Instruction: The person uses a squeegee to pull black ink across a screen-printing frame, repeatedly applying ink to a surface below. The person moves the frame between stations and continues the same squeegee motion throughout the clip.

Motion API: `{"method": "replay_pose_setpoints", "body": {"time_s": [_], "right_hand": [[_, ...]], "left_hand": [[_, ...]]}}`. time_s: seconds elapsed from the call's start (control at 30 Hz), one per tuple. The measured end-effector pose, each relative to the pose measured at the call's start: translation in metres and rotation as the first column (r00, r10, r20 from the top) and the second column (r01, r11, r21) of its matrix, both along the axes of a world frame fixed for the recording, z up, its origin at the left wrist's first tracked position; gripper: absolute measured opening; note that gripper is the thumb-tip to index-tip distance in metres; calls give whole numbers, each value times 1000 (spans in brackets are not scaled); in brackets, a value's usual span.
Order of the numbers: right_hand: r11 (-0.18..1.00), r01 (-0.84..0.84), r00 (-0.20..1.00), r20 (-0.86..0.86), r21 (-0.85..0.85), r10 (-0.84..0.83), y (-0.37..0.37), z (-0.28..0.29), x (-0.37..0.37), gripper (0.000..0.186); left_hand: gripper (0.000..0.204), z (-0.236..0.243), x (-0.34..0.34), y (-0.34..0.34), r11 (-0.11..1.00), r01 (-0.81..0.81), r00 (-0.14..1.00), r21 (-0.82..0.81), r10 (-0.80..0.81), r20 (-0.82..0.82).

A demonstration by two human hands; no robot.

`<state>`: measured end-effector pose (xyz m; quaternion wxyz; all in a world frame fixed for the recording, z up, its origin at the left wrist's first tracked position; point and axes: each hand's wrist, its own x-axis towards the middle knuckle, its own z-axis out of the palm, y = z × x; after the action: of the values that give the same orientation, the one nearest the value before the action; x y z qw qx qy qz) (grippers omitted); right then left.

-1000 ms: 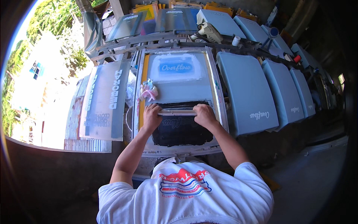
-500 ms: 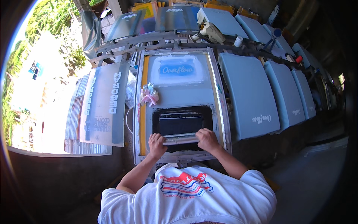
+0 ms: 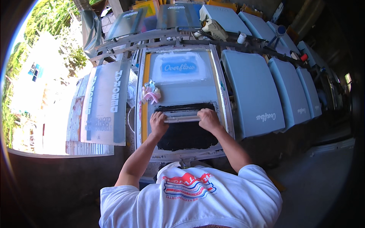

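Both my left hand [image 3: 159, 123] and my right hand [image 3: 207, 119] are closed on the ends of a long, pale squeegee [image 3: 181, 119]. The squeegee lies crosswise over a patch of black ink [image 3: 186, 135] in the lower half of a metal-framed printing screen [image 3: 182, 93]. Above the ink, the screen has a light blue lettered patch inside a whitish border [image 3: 179, 67]. A crumpled pink and pale blue rag [image 3: 151, 95] rests at the screen's left side, just beyond my left hand. The underside of the squeegee is hidden.
Pale blue covered boards [image 3: 249, 95] line the right and back. Translucent lettered sheets [image 3: 102, 102] lie left beside corrugated metal [image 3: 74, 125]. Metal rails [image 3: 156, 35] cross behind the screen, near a cream heat gun [image 3: 211, 29], a white cup [image 3: 241, 38] and a red cylinder [image 3: 303, 57].
My hands and the squeegee came toward me to the ink's near edge half a second ago. Now they are back farther up the screen, close to where they were a second ago.
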<state>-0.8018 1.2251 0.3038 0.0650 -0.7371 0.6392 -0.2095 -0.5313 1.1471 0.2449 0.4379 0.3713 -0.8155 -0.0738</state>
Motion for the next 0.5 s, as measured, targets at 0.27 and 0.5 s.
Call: {"method": "replay_pose_setpoints", "body": {"time_s": [0.27, 0.5], "right_hand": [[984, -128, 990, 82, 125, 119, 134, 15, 34, 10], [994, -62, 998, -14, -95, 61, 13, 13, 12, 5]], "left_hand": [[27, 8, 53, 140, 980, 149, 988, 130, -152, 10], [21, 11, 20, 12, 999, -9, 1000, 31, 8, 19]]}}
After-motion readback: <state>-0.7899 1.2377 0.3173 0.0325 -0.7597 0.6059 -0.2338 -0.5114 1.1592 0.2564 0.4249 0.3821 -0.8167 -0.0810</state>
